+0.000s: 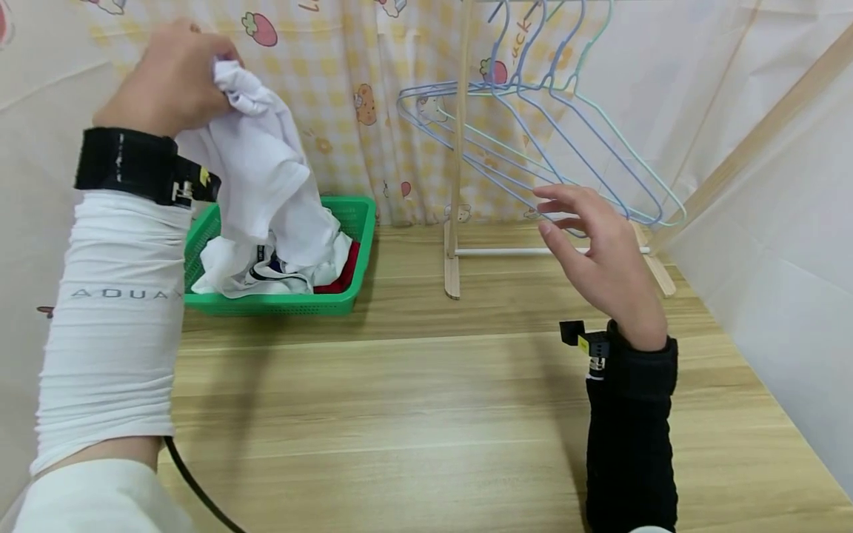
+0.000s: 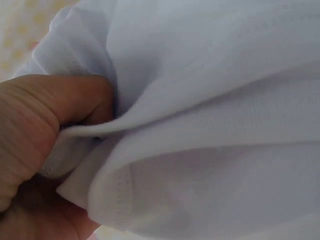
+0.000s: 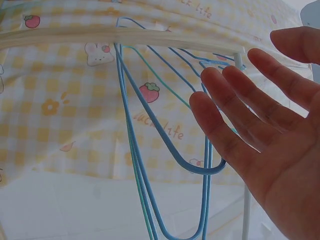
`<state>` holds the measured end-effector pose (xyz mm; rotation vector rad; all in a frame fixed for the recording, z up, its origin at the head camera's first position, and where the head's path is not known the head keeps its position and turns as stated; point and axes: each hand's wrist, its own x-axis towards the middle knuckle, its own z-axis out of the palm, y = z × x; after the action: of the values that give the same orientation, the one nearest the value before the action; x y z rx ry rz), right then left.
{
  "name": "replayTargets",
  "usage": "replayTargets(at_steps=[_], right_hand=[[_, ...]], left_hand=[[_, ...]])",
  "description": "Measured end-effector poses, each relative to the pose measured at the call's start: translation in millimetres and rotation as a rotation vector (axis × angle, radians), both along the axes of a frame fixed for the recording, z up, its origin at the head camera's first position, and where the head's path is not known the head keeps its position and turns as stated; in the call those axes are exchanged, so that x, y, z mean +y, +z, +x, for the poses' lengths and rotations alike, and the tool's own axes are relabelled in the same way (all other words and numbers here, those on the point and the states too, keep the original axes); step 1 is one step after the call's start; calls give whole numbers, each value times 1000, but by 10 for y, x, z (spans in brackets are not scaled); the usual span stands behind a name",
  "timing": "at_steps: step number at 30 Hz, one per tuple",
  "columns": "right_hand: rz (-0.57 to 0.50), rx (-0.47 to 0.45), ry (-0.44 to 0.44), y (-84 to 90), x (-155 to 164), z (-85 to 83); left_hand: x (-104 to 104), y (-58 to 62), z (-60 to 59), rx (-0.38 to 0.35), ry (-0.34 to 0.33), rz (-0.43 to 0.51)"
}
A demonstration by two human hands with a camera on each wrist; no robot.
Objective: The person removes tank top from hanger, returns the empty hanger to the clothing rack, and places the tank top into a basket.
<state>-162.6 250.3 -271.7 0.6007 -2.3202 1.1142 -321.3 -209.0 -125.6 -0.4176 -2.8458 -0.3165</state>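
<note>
A bunched white garment hangs from my left hand, raised above the green basket. In the left wrist view, the thumb and fingers of that left hand pinch a fold of the white cloth. The garment's lower part meets other clothes in the basket, so its end cannot be told apart. My right hand is held up in front of the blue and green hangers, fingers spread and holding nothing. In the right wrist view, the right hand overlaps the blue hangers.
A wooden rack carries the hangers at the back right, with a white lower bar. Red cloth lies in the basket. A checked curtain hangs behind. The wooden table spans the front, and a black cable runs near my left arm.
</note>
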Motion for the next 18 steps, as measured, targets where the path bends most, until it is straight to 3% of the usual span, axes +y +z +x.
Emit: replayTargets(at_steps=[8, 14, 18], right_hand=[[16, -4, -7, 10, 3, 16], [19, -5, -11, 11, 8, 22], [18, -10, -11, 15, 14, 30]], left_hand=[[-455, -561, -311, -158, 51, -40], [-781, -1123, -388, -252, 56, -89], [-953, -1461, -389, -344, 107, -120]])
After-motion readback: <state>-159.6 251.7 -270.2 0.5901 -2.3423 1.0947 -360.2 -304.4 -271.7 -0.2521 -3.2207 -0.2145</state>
